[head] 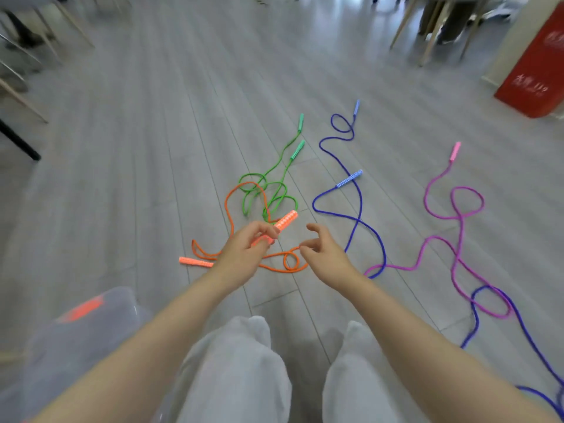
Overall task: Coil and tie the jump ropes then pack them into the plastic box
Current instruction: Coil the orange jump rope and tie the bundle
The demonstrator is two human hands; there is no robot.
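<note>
My left hand (pixel 244 251) grips one handle (pixel 285 221) of the orange jump rope (pixel 229 209), lifted off the floor. The rope's other handle (pixel 195 261) lies on the floor to the left, and its cord loops under both hands. My right hand (pixel 323 251) hovers beside it with fingers loosely spread, holding nothing. A green rope (pixel 274 190) lies tangled just beyond, overlapping the orange cord. A blue rope (pixel 351 178) and a pink rope (pixel 457 215) sprawl to the right. The clear plastic box (pixel 76 340) sits at lower left with something orange inside.
I crouch on a grey plank floor, my knees in white trousers (pixel 244 377) at the bottom. A red box (pixel 537 65) stands at the far right. Chair and table legs (pixel 427 41) line the back and the left edge.
</note>
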